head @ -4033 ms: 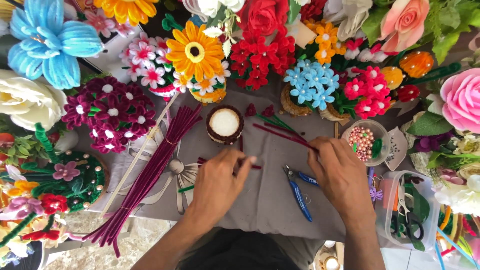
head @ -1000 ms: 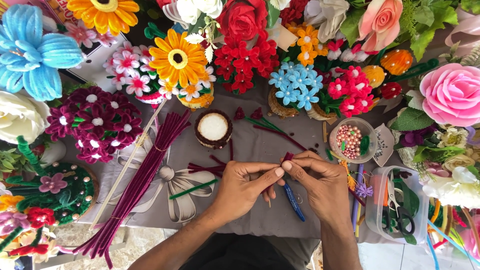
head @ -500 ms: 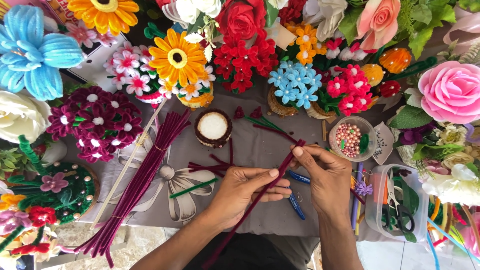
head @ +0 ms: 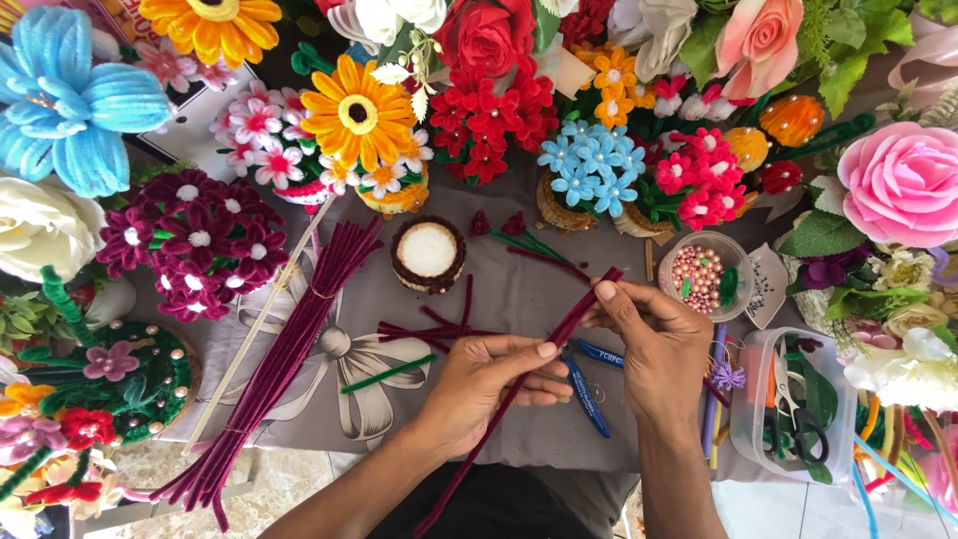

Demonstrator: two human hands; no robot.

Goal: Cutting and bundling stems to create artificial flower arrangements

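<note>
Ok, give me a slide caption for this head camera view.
Both hands, left and right, hold a maroon pipe cleaner above a grey cloth.

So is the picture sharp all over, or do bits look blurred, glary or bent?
Head view: soft, even light with faint shadows and no strong glare; the left hand, right hand and maroon pipe cleaner look crisp, as does the bead cup; flowers at the edges, like the pink rose, look stretched by the wide lens.

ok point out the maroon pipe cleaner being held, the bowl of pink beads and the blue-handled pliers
maroon pipe cleaner [head: 519, 384], head view, on the stem between the two hands
bowl of pink beads [head: 675, 245], head view, on the clear rim at upper left
blue-handled pliers [head: 587, 399], head view, on the lower blue handle
</note>
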